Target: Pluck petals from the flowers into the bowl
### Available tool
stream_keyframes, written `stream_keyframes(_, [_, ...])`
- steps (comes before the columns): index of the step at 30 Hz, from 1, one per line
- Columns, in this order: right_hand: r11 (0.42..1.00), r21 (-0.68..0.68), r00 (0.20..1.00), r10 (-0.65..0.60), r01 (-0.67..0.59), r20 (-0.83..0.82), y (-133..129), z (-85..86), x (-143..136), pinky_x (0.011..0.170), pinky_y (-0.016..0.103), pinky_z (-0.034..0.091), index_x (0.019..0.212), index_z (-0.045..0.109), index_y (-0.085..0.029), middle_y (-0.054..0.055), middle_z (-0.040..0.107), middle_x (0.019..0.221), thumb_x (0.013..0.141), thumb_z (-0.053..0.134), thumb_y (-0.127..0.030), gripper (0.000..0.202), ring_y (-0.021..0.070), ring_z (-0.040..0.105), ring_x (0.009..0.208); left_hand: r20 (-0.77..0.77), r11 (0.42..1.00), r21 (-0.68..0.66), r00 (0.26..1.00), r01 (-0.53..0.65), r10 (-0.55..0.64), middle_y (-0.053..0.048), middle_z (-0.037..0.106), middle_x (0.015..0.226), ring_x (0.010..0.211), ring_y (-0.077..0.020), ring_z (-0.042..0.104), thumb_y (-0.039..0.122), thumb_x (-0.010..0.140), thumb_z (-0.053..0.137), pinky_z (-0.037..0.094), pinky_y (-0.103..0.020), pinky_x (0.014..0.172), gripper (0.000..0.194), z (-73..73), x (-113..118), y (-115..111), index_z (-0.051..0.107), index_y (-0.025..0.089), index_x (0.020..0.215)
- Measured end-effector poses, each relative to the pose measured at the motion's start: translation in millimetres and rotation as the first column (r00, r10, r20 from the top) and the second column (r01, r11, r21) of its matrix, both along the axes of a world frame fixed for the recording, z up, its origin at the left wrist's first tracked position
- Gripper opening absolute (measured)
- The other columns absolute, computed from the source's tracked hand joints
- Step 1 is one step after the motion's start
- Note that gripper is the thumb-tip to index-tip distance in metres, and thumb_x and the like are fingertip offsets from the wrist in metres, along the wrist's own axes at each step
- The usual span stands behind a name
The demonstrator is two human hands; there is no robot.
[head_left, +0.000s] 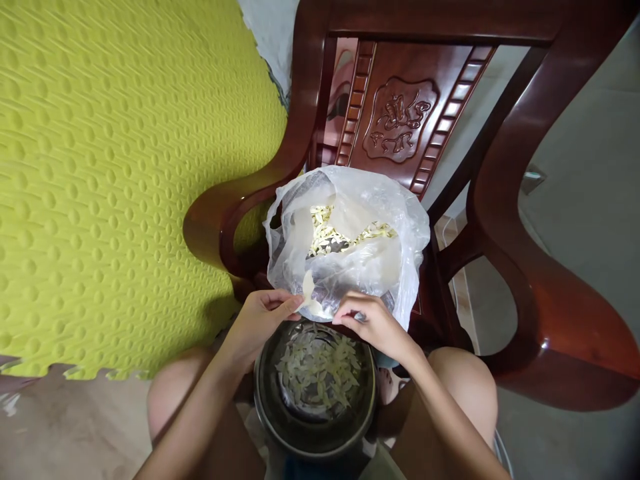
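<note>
Left hand [260, 315] and right hand [373, 321] both pinched shut on one pale pod [309, 298], over dark bowl [315, 387], before plastic bag [347, 233] on wooden chair [505, 200]

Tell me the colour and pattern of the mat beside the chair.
The mat is yellow-green with an embossed wavy, dotted texture; the head view shows it.

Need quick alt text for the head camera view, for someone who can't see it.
Two bare hands, left hand and right hand, hold a pale peel above a dark bowl of greenish pieces. Behind, an open plastic bag sits on a wooden chair.
</note>
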State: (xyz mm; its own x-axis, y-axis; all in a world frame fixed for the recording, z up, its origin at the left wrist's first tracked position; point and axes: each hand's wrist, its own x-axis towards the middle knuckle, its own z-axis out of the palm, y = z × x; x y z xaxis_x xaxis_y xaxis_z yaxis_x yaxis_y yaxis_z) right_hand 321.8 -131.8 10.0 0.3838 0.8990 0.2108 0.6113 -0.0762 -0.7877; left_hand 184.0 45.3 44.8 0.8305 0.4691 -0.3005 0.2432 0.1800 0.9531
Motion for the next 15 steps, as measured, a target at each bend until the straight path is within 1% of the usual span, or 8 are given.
stream_keyframes(1, [0.998,-0.035,0.999,0.045,-0.044,0.025,-0.1,0.5,-0.6,0.067,0.026,0.044,0.08,0.069,-0.02,0.002,0.061,0.081,0.09,0.054,-0.011,0.02,0.0148,0.06,0.073,0.001,1.0,0.016,1.0,-0.009,0.009,0.0,0.061,0.061,0.061,-0.0127,0.054,0.043,0.065,0.076,0.042,-0.022,0.06,0.031,-1.0,0.4,0.0,0.069,0.013,0.062])
stream_keyframes(3, [0.987,-0.11,0.99,0.125,-0.118,0.06,-0.5,0.5,-1.8,0.068,0.027,0.044,0.087,0.07,-0.02,0.003,0.063,0.084,0.091,0.048,-0.007,0.026,0.0162,0.061,0.076,0.004,0.999,0.042,1.0,-0.019,0.019,0.0,0.06,0.058,0.058,-0.0122,0.052,0.043,0.064,0.076,0.039,-0.022,0.057,0.031,-3.0,0.8,0.0,0.067,0.014,0.06])
stream_keyframes(5, [0.984,-0.126,0.988,0.134,-0.123,0.083,-0.8,0.3,-4.1,0.07,0.03,0.046,0.099,0.07,-0.023,0.004,0.065,0.089,0.093,0.044,-0.007,0.031,0.0177,0.062,0.079,0.009,0.997,0.071,1.0,-0.02,0.02,0.001,0.058,0.055,0.054,-0.0111,0.049,0.042,0.063,0.076,0.037,-0.022,0.054,0.031,-4.6,1.0,-0.1,0.065,0.014,0.056])
stream_keyframes(7, [0.999,-0.044,0.995,0.032,-0.028,0.089,0.1,1.1,-8.5,0.072,0.032,0.048,0.11,0.066,-0.024,0.005,0.065,0.092,0.094,0.045,-0.012,0.029,0.0187,0.062,0.08,0.009,0.994,0.108,1.0,-0.024,0.023,0.002,0.057,0.053,0.052,-0.0102,0.047,0.041,0.063,0.076,0.035,-0.021,0.053,0.031,-5.0,1.5,-1.1,0.063,0.014,0.053])
stream_keyframes(9, [0.992,0.097,0.995,-0.083,0.077,0.061,2.5,2.7,-15.0,0.072,0.032,0.05,0.121,0.059,-0.024,0.006,0.064,0.094,0.092,0.053,-0.02,0.03,0.0191,0.06,0.08,-0.003,0.99,0.135,1.0,-0.026,0.027,0.002,0.057,0.051,0.051,-0.0099,0.047,0.041,0.061,0.077,0.034,-0.021,0.051,0.032,-4.8,2.6,-3.3,0.062,0.014,0.051])
stream_keyframes(10, [0.985,0.152,0.995,-0.093,0.085,0.043,4.2,3.3,-18.6,0.072,0.032,0.051,0.125,0.056,-0.025,0.007,0.063,0.098,0.091,0.057,-0.024,0.035,0.0193,0.06,0.082,-0.012,0.99,0.14,1.0,-0.025,0.027,0.002,0.057,0.05,0.05,-0.0098,0.046,0.041,0.06,0.077,0.033,-0.021,0.051,0.032,-4.7,3.4,-4.8,0.062,0.014,0.051])
stream_keyframes(12, [0.971,0.235,0.998,-0.058,0.047,0.038,8.1,3.1,-25.4,0.075,0.032,0.051,0.129,0.054,-0.026,0.007,0.061,0.103,0.089,0.061,-0.026,0.04,0.0196,0.06,0.086,-0.017,0.991,0.135,1.0,-0.01,0.013,0.001,0.057,0.049,0.049,-0.01,0.047,0.042,0.059,0.077,0.033,-0.022,0.051,0.032,-5.7,5.6,-8.7,0.062,0.015,0.05])
stream_keyframes(15, [0.938,0.344,0.996,-0.076,0.052,0.055,12.3,-0.6,-31.8,0.078,0.032,0.051,0.121,0.061,-0.028,0.006,0.061,0.103,0.092,0.056,-0.019,0.03,0.0192,0.061,0.09,-0.01,0.994,0.109,1.0,0.013,-0.012,0.002,0.058,0.049,0.051,-0.0103,0.049,0.039,0.057,0.081,0.036,-0.022,0.053,0.031,-10.0,8.3,-13.5,0.062,0.015,0.049])
